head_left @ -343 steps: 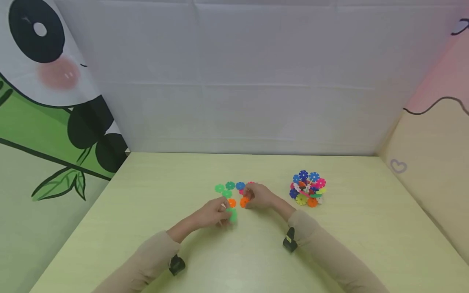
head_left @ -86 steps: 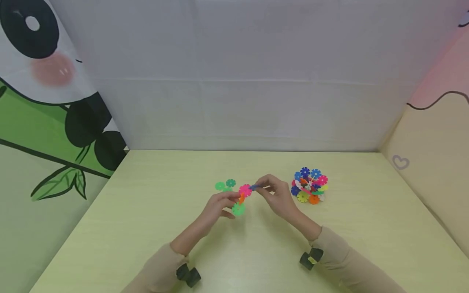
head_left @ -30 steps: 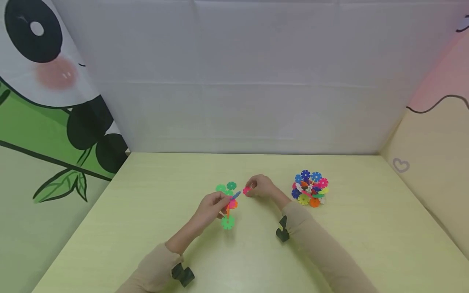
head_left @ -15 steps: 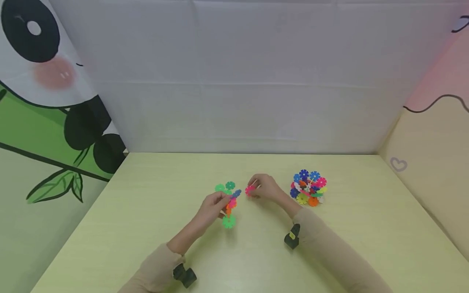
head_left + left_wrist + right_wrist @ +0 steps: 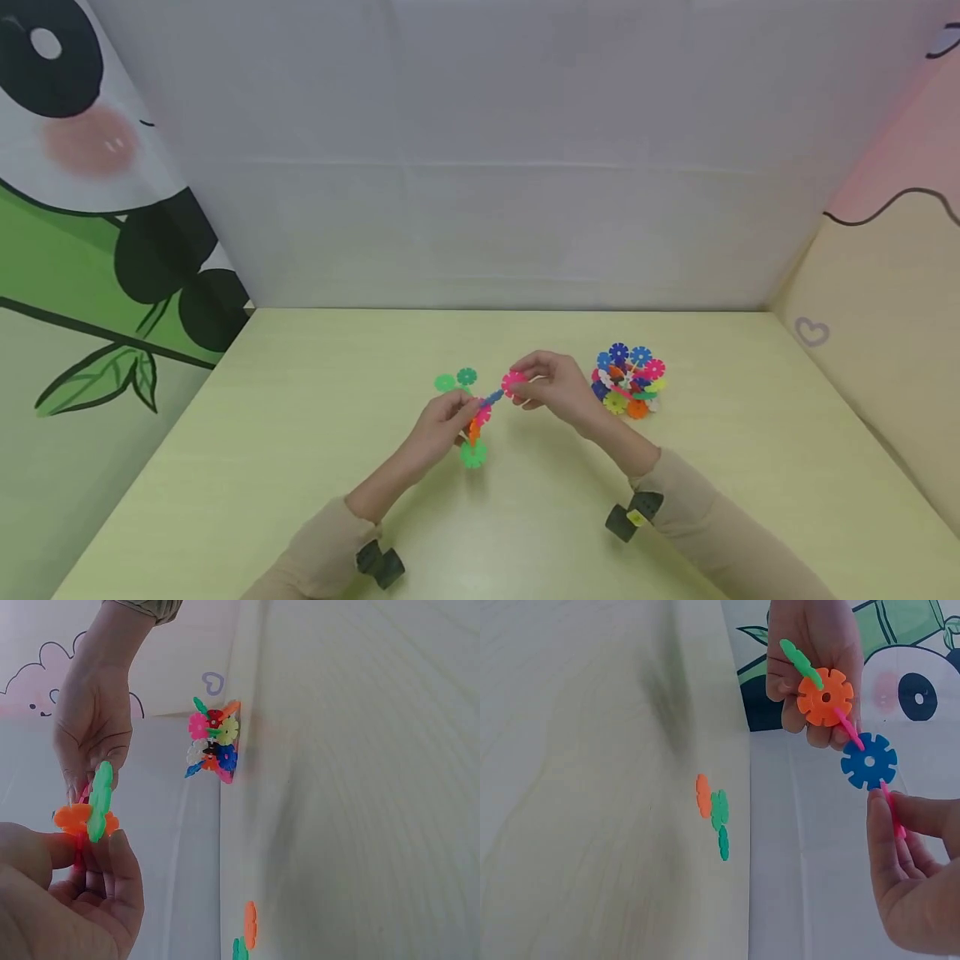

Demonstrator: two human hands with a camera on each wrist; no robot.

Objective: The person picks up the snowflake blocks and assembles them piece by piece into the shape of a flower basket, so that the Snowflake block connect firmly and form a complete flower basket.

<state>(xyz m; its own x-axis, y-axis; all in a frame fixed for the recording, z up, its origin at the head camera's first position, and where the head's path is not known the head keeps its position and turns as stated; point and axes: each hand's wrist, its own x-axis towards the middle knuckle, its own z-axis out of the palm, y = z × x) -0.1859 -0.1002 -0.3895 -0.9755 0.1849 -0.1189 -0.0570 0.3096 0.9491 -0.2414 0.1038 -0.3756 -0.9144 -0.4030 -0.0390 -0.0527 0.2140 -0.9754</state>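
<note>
My left hand point(image 5: 438, 429) pinches a chain of slotted plastic snowflake discs, its fingers near a pink disc in the middle. The chain runs from a green disc point(image 5: 473, 454) through an orange disc point(image 5: 825, 697) and the pink disc point(image 5: 482, 411) to a blue disc point(image 5: 869, 761). Between thumb and fingers, my right hand point(image 5: 558, 387) holds another pink disc point(image 5: 513, 383). In the right wrist view this disc's edge meets a slot of the blue one; how deep it sits I cannot tell. Neighbouring discs stand at angles to each other.
Loose on the table point(image 5: 360, 367) behind my left hand lie a light green disc point(image 5: 445, 382), a darker green disc point(image 5: 467, 377) and an orange disc point(image 5: 703, 796). A mixed heap of discs point(image 5: 628, 383) stands to the right. A white panel point(image 5: 480, 233) rises at the back.
Discs that lay apart earlier are now linked in the left hand's chain. The right hand has lifted a pink disc from the table and brought it to the blue end.
</note>
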